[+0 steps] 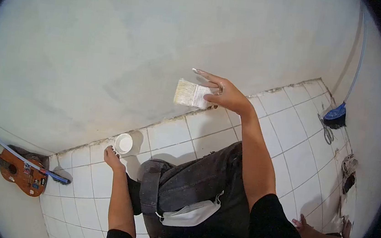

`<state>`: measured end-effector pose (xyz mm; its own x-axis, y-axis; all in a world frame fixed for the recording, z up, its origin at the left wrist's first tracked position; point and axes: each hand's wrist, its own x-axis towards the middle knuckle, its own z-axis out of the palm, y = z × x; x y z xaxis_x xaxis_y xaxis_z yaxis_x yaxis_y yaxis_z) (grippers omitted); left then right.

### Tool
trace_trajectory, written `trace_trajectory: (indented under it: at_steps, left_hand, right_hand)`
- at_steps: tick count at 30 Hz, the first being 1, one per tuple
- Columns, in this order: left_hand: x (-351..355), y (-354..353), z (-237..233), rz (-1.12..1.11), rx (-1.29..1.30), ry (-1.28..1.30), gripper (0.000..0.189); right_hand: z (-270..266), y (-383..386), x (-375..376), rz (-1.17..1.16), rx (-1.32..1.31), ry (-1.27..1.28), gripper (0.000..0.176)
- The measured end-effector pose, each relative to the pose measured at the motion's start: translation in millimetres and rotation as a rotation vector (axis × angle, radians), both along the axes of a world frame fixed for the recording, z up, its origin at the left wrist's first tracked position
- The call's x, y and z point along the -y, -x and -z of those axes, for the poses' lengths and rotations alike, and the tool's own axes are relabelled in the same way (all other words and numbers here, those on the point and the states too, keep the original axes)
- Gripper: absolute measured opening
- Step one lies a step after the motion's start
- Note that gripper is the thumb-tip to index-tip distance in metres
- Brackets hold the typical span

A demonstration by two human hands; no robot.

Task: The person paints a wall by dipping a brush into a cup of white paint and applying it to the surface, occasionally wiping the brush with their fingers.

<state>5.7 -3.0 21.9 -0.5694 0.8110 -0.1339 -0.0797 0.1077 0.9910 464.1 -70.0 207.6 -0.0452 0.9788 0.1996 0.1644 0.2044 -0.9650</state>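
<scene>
My right hand (228,96) is raised to the pale wall (161,38) and grips a wide flat paintbrush (192,94), with its light bristles pointing left against the wall's lower part. My left hand (113,158) rests flat on the white floor tiles (288,147), holding nothing. A small round white container (124,143) stands just right of its fingertips, at the foot of the wall. I am crouched, with my dark-trousered knee (184,182) between my arms.
A small guitar (22,174) leans in the left corner beside a blue-handled tool (56,177). A blue brush (336,115), scissors (328,133) and a thin hose (356,66) are at the right wall. A face mask (190,213) hangs at my chest.
</scene>
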Motion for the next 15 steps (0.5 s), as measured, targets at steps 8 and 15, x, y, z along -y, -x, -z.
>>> trace_trajectory:
  at_steps: [8, 15]
  left_hand:
    - [-1, 4, -2, -0.025, -0.144, -0.191, 0.012]
    - [42, -98, -145, 0.322, -0.430, -0.598, 0.013]
  right_hand:
    - [10, 20, -4, 0.015, 0.205, -0.223, 0.068]
    - [-4, 63, -7, 0.326, 0.525, -0.471, 0.070]
